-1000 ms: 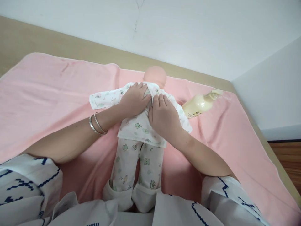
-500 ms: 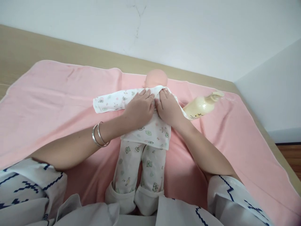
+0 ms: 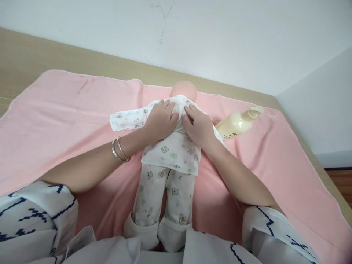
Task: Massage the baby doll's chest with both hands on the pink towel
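Observation:
A baby doll [image 3: 184,90] in a white printed top [image 3: 173,151] and matching trousers [image 3: 162,190] lies on a pink towel [image 3: 55,113], head toward the wall. My left hand [image 3: 161,119], two silver bangles on its wrist, lies flat on the doll's upper back, fingers stretched out. Beside it my right hand [image 3: 198,125] also lies on the top, fingertips pressing the cloth near the collar. One sleeve [image 3: 126,119] sticks out to the left.
A cream pump bottle [image 3: 237,124] lies on its side on the towel, right of the doll. The towel covers a light wooden surface [image 3: 33,51] against a white wall. The surface's edge and a wooden floor [image 3: 339,181] show at the far right.
Both hands slid up the doll's back from the waist toward the collar, then spread slightly apart on the shoulders. The view shifted a little.

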A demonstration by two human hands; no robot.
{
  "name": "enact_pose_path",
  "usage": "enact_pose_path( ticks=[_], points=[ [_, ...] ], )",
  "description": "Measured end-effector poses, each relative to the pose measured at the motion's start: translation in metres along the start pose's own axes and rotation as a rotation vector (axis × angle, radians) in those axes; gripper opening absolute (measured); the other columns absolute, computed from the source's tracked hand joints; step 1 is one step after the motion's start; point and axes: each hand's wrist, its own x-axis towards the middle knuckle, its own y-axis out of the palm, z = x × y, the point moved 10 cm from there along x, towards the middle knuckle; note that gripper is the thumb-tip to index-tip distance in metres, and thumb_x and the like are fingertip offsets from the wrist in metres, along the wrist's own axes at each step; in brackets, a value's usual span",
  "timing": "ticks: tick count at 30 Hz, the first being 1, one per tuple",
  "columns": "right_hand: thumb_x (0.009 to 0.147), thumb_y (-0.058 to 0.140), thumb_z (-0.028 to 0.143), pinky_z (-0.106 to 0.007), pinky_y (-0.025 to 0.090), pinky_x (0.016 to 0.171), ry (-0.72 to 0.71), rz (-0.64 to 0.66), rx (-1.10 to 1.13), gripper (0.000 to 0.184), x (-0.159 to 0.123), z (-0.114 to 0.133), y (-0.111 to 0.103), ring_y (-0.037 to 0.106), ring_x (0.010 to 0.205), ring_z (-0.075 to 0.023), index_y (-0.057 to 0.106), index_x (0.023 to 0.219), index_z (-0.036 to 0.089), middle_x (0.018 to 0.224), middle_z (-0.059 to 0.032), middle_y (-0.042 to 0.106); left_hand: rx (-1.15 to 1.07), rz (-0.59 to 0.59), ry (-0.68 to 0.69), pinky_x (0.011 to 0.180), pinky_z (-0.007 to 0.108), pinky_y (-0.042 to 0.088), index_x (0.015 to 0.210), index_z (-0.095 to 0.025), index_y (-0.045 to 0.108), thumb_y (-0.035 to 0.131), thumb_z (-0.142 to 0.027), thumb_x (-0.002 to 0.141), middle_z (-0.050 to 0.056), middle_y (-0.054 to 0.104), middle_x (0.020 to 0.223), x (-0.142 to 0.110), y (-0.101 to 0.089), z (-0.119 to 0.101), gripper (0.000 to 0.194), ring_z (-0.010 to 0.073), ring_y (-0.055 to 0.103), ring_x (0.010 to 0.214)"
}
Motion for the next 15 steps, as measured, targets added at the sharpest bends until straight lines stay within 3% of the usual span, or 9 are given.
enact_pose_path(
  ticks=[3,7,12,15],
  points=[
    [0.105,0.038,0.033,-0.061,0.038,0.130,-0.032,0.029,-0.013,0.051,0.009,-0.010,0.009,0.048,0.154,-0.0360,0.059,0.144,0.007,0.158,-0.0235,0.058,-0.045,0.007,0.006,0.116,0.055,0.049,0.115,-0.016,0.069,0.032,-0.022,0.103,0.016,0.072,0.126,-0.007,-0.009,-0.015,0.039,0.0328,0.062,0.127],
    [0.106,0.032,0.032,-0.058,0.028,0.136,-0.065,0.097,-0.078,0.061,0.009,-0.010,0.016,0.037,0.162,-0.0366,0.046,0.154,-0.004,0.166,-0.0285,0.047,-0.162,0.045,-0.012,0.119,0.051,0.050,0.109,-0.019,0.076,0.036,-0.020,0.100,0.010,0.075,0.125,-0.011,-0.015,-0.023,0.041,0.0297,0.064,0.130],
    [0.106,0.035,0.029,-0.060,0.036,0.132,-0.065,0.087,-0.161,0.061,-0.011,0.016,0.007,0.044,0.158,-0.0389,0.046,0.157,-0.004,0.165,-0.0280,0.049,-0.234,0.055,-0.084,0.125,0.051,0.046,0.106,-0.023,0.077,0.038,-0.021,0.097,0.005,0.076,0.129,0.005,-0.007,0.005,0.041,0.0279,0.064,0.133],
    [0.106,0.039,0.026,-0.059,0.040,0.130,-0.126,0.067,-0.179,0.056,-0.032,0.043,0.003,0.048,0.155,-0.0388,0.055,0.153,0.003,0.160,-0.0243,0.057,-0.204,0.032,-0.077,0.128,0.052,0.041,0.106,-0.020,0.075,0.031,-0.024,0.101,0.010,0.074,0.132,0.011,0.000,0.016,0.044,0.0281,0.063,0.132]
  ],
)
